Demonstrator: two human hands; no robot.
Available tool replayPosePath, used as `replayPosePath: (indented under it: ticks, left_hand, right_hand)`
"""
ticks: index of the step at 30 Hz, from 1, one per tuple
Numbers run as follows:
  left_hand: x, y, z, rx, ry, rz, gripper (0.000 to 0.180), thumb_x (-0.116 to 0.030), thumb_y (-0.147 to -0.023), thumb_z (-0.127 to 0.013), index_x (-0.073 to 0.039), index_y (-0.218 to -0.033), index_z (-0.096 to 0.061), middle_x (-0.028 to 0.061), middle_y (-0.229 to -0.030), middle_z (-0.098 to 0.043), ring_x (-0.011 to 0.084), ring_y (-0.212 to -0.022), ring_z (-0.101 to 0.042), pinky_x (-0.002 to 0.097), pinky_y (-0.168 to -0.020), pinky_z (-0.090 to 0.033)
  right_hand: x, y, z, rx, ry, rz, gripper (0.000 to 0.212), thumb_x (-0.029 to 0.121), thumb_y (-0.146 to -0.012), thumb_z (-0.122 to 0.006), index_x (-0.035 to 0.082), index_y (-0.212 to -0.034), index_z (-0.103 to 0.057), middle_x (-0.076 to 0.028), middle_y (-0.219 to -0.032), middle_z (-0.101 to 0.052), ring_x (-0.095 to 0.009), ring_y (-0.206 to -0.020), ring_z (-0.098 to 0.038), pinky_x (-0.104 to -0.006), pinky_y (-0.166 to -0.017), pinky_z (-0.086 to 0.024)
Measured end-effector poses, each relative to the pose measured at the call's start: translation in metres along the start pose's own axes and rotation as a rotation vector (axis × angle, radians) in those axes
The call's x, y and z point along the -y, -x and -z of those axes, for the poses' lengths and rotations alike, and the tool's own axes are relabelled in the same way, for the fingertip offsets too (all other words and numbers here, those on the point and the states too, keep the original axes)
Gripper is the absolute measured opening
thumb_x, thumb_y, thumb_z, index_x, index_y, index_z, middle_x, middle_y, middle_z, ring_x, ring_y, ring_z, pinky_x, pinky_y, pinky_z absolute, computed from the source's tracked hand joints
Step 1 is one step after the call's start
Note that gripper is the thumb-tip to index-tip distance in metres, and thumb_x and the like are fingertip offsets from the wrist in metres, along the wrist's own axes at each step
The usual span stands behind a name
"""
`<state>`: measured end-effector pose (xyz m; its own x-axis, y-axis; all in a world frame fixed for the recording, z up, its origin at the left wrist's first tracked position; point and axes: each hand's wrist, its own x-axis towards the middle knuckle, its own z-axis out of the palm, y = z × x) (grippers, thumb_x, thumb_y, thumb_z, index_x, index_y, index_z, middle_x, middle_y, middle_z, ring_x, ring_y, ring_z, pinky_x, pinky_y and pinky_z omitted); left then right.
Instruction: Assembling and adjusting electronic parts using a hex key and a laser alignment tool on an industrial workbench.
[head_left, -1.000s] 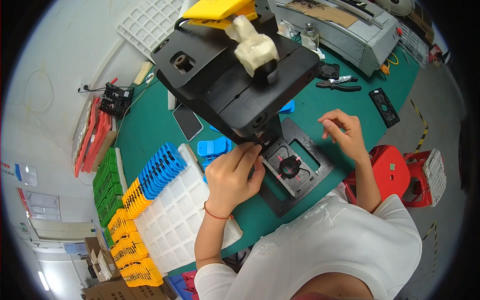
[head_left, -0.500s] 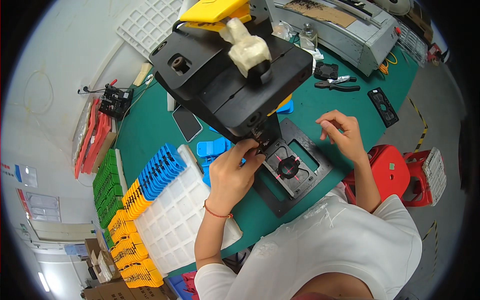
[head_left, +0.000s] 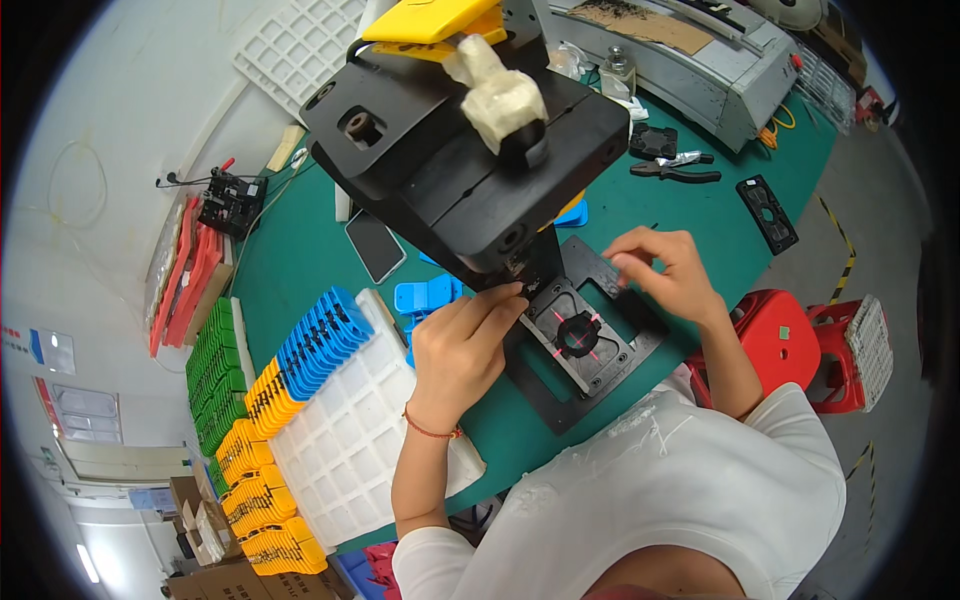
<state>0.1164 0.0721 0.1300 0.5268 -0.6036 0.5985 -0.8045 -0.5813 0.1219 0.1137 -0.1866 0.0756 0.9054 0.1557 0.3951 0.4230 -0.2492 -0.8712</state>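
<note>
My left hand (head_left: 460,345) is closed, fingertips pressed together at the upper left edge of a grey metal fixture (head_left: 566,300), beside the machine's black column. Whatever it pinches is hidden. A round black part (head_left: 577,336) sits in the fixture's middle, with red cross-shaped light lines on it. Under the fixture lies a black base plate (head_left: 557,412) with cut-out slots. My right hand (head_left: 668,272) hovers over the plate's far right side, fingers loosely bent and apart, with nothing visible in them. The machine's black head (head_left: 470,160) overhangs the far left of the fixture.
Left of my left arm lies a white grid tray (head_left: 345,440), bordered by rows of blue (head_left: 322,345), yellow (head_left: 262,487) and green parts (head_left: 215,380). A phone (head_left: 375,246), pliers (head_left: 675,173) and a black plate (head_left: 767,214) lie farther off. Red stools (head_left: 775,345) stand at right.
My right hand has moved left and slightly down, over the base plate. My left hand has shifted slightly, its fingers straighter, still at the fixture's upper left edge.
</note>
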Motion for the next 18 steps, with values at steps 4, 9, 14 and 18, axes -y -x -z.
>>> replayPosePath:
  ticks: [4, 9, 14, 18]
  left_hand:
    - [-0.004, -0.002, 0.003, 0.025, -0.086, 0.017, 0.030, 0.007, -0.059, -0.058, -0.006, -0.085, -0.068, 0.0005, -0.091, -0.066, 0.0145, -0.056, -0.052, 0.0260, -0.050, -0.044]
    - [-0.001, -0.003, -0.002, -0.053, -0.066, -0.020, 0.022, 0.004, -0.063, -0.062, -0.005, -0.081, -0.067, 0.0015, -0.092, -0.065, 0.0146, -0.056, -0.053, 0.0268, -0.049, -0.044]
    - [0.002, -0.004, -0.010, -0.120, -0.103, -0.029, 0.011, -0.001, -0.065, -0.067, -0.005, -0.075, -0.065, 0.0022, -0.092, -0.064, 0.0139, -0.057, -0.055, 0.0255, -0.048, -0.044]
    - [0.004, -0.002, -0.016, -0.168, -0.091, -0.037, 0.012, -0.001, -0.064, -0.068, -0.006, -0.075, -0.066, 0.0027, -0.090, -0.063, 0.0132, -0.058, -0.056, 0.0251, -0.048, -0.044]
  right_hand:
    - [0.011, -0.015, -0.018, 0.196, 0.130, 0.130, 0.015, 0.013, -0.082, -0.063, 0.006, -0.096, -0.066, -0.008, -0.087, -0.066, -0.023, -0.075, -0.064, -0.0301, -0.065, -0.050]
    - [0.011, -0.031, -0.042, 0.301, 0.200, 0.271, 0.019, 0.013, -0.080, -0.064, 0.008, -0.099, -0.066, -0.007, -0.085, -0.064, -0.024, -0.073, -0.062, -0.0321, -0.063, -0.049]
    - [0.012, -0.042, -0.056, 0.383, 0.068, 0.311, 0.015, 0.011, -0.079, -0.066, 0.007, -0.093, -0.067, -0.007, -0.081, -0.065, -0.024, -0.071, -0.062, -0.0326, -0.063, -0.049]
    - [0.011, -0.043, -0.058, 0.396, 0.060, 0.282, 0.013, 0.010, -0.078, -0.066, 0.006, -0.090, -0.068, -0.007, -0.079, -0.066, -0.024, -0.069, -0.063, -0.0322, -0.063, -0.049]
